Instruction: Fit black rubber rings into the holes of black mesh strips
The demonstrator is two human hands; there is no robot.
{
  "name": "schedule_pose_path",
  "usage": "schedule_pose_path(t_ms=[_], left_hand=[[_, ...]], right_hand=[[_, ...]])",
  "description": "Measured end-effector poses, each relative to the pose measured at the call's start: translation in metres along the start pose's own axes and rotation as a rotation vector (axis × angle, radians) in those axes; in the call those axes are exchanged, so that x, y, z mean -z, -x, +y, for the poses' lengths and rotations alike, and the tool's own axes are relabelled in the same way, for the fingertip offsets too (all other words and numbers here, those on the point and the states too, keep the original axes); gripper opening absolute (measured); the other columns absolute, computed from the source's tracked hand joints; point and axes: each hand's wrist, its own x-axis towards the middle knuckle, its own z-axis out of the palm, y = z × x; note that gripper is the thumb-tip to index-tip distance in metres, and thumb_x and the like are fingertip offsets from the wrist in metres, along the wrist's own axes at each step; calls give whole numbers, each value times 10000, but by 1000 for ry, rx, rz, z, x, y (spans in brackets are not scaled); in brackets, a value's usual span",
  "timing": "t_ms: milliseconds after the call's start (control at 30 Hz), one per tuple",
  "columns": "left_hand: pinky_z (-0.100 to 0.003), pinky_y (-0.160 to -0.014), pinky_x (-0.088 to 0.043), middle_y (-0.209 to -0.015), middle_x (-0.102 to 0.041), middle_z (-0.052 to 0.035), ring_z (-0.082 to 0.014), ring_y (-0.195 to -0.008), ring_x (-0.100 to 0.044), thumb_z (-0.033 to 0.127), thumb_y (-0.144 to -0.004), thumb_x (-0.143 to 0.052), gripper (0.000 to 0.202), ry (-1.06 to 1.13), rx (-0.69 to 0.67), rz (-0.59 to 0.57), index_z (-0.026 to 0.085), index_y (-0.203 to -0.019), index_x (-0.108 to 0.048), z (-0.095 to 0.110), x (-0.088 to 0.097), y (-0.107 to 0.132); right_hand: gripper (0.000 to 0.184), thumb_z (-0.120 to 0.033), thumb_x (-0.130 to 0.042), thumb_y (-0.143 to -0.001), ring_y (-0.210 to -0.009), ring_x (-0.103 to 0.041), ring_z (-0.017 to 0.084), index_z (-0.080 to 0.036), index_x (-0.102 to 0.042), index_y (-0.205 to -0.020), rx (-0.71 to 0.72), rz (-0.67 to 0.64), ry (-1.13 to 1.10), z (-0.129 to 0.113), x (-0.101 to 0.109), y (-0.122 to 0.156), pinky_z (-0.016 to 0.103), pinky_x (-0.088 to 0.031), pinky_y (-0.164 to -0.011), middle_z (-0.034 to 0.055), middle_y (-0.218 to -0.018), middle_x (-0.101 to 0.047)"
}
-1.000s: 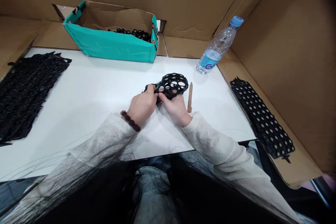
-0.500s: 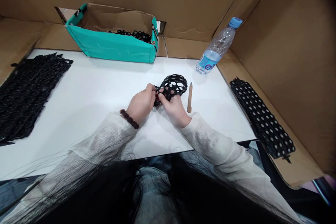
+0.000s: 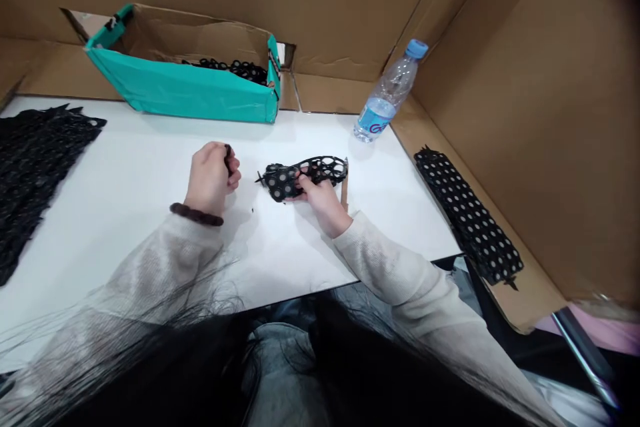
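My right hand point(image 3: 324, 203) pinches a black perforated sheet point(image 3: 281, 182) between thumb and fingers, just above the white tabletop. The sheet is bent, with round holes at its left and wider openings at its right end. To the left of it, my left hand point(image 3: 210, 177) is raised apart from the sheet, fingers curled round a small black scrap point(image 3: 229, 155). Most of that scrap is hidden in the fingers. A slim brown stick with a grey pointed tip point(image 3: 345, 195) lies beside my right hand, partly covered by the sheet's end.
A turquoise-fronted cardboard box point(image 3: 190, 93) with black perforated pieces stands at the back. A water bottle point(image 3: 383, 103) is right of it. Black perforated sheets lie in a stack at the left point(image 3: 40, 167) and another at the right point(image 3: 465, 213). Cardboard walls point(image 3: 525, 113) enclose the table.
My left hand has come away from the sheet to the left, with a small black scrap in it. The sheet has opened out leftward in my right hand. The whole view has shifted.
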Motion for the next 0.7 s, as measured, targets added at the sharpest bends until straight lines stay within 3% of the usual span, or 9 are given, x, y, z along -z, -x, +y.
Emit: schedule_pose_path(t_ms=[167,333,500,633,700], left_hand=[[-156,-312,-161,-534,-352,53,-26,-348,-281,327,-848,-450,248,72,180,-275,174,-659,-403,11,0,1],[-148,-309,-186,-608,-456,15,-11,-377,-273,229,-794,-538,102,-34,321,-416,132,-765,-552,18,4,-14],[-171,-326,-203,-812,-558,-60,-29,-443,-335,214,-722,-592,223,-161,166,-435,123,-920,-638,13,15,-21],[-195,-353,-164,-626,-448,0,-58,-417,-300,301,-791,-506,237,-291,62,-464,146,-921,-631,4,14,-11],[-212,-380,-213,-550,-410,12,-80,-417,-315,356,-832,-441,277,-420,-70,-401,149,-814,-624,2,10,-4]], right_hand=[[232,-289,-663,-680,-635,-541,88,-171,-501,-795,-22,-51,-15,-5,-5,1,226,-510,-557,-17,-735,-553],[152,-206,-665,-668,-602,-551,75,-137,-551,-742,-71,-99,29,-10,0,-7,209,-516,-569,-12,-701,-583],[144,-223,-687,-668,-621,-568,92,-128,-592,-719,-132,-268,64,-18,2,-12,219,-536,-532,19,-737,-614],[216,-331,-669,-696,-565,-510,73,-139,-597,-766,-84,-282,59,-13,5,-10,191,-468,-451,19,-745,-590],[247,-366,-662,-699,-532,-477,69,-139,-589,-765,-72,-243,61,-11,5,-7,198,-427,-427,16,-719,-579]])
